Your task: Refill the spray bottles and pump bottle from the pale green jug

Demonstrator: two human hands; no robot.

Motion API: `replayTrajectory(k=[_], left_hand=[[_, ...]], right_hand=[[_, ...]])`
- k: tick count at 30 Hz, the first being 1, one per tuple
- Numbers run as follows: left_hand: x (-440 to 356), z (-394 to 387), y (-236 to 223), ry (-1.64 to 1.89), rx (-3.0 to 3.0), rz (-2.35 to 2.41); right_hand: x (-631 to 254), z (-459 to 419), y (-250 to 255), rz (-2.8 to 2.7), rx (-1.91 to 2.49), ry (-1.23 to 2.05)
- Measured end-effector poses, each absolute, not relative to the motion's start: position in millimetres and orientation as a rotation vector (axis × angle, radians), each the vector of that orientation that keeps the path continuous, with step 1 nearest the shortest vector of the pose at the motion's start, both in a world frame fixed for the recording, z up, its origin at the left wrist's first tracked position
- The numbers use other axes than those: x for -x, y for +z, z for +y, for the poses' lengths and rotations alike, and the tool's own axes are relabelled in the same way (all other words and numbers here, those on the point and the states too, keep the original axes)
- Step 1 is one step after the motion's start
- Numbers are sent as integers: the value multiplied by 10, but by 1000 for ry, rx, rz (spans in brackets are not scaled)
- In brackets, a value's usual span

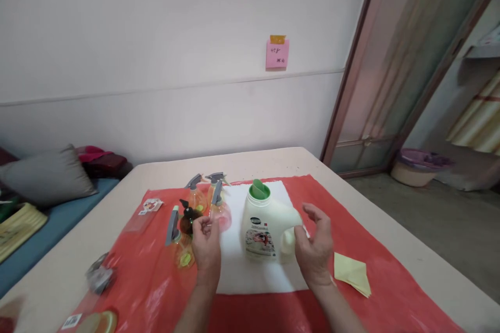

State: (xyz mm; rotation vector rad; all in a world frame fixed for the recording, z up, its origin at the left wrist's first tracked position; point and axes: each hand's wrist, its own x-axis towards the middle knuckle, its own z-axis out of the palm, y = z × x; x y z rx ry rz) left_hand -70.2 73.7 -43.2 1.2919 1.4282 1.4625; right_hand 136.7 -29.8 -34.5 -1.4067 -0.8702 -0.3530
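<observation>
A white plastic jug (260, 223) with a printed label stands upright on a white sheet (242, 278). Its green-rimmed mouth has a green pouring spout (258, 189) in it, and no cap sits on top. My right hand (315, 244) is beside the jug's handle, thumb and fingers apart, holding nothing. Left of the jug, my left hand (207, 244) is raised with its fingers curled in, and nothing shows in them. Close behind it are a pink spray bottle (222, 216) and a dark pump bottle (188, 221). A yellowish spray bottle (183, 252) stands to its left.
Two more spray bottles (198, 200) stand farther back on the red sheet (152, 265). Yellow paper notes (352, 273) lie at right. A clear plastic packet (144, 213), a crumpled grey item (100, 273) and a round lid (107, 321) are at left. A pink note (277, 54) hangs on the wall.
</observation>
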Motion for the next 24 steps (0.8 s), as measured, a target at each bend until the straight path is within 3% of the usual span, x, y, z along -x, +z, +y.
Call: replayTrajectory(k=[4,8,13,17,19,21,24], left_hand=[[698,959,-583,1451,-1339,1448],[654,991,-542,1450,-1479,1471],[838,692,-341,1981,-2028,1244],[1244,597,-275,2362,-1819,1230],[1438,655,-339,2278,-1486,1450],[1555,749,-464,1931,-1185,1762],[1570,874,-677,1690,-1086,1853]], right_hand=[[-1444,-311,-613,-1009,1559,-312],[-1554,-301,-670,-948,1631,-57],[-1619,-245,-627,-808,1603,133],[-1617,-234,-579,-766,1633,223],[-1614,-254,-546,-790,1673,227],[-1617,-283,-510,-799,1700,221],[-1636,-310,-467,-746,1677,266]])
